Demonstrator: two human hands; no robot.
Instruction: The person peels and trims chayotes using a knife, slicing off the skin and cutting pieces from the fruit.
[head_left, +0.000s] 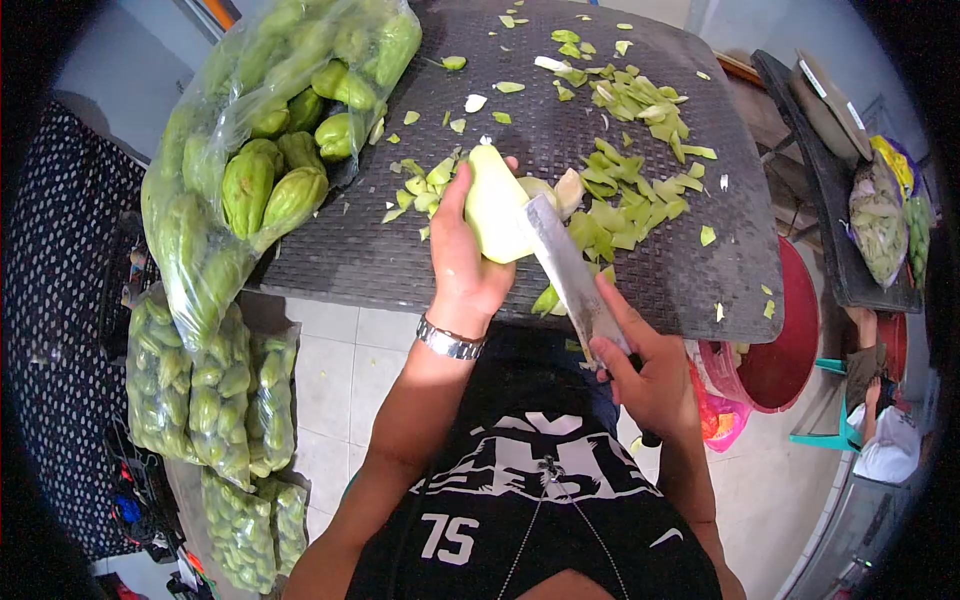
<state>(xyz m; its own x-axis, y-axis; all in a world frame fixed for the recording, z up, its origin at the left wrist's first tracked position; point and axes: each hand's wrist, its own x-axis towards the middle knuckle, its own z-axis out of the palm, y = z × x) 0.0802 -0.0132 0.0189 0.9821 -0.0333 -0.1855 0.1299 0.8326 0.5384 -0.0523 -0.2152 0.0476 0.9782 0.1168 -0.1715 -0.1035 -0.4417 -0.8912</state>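
My left hand (470,255), with a metal watch at the wrist, holds a pale peeled chayote (492,205) upright over the dark woven table (350,250). My right hand (640,365) grips a wide-bladed knife (572,270); the blade slants up to the left and its tip end is at the right side of the chayote. Just behind the blade tip lie pale pieces (569,192), partly hidden. Green peelings (625,215) are spread right of the knife, with a smaller group left of the chayote.
A large plastic bag of green chayotes (262,185) covers the table's left side. More filled bags (190,385) stand below it. At the right are a red tub (785,335), a pink bag (722,420), a second table (835,215) and a partly visible person (888,440).
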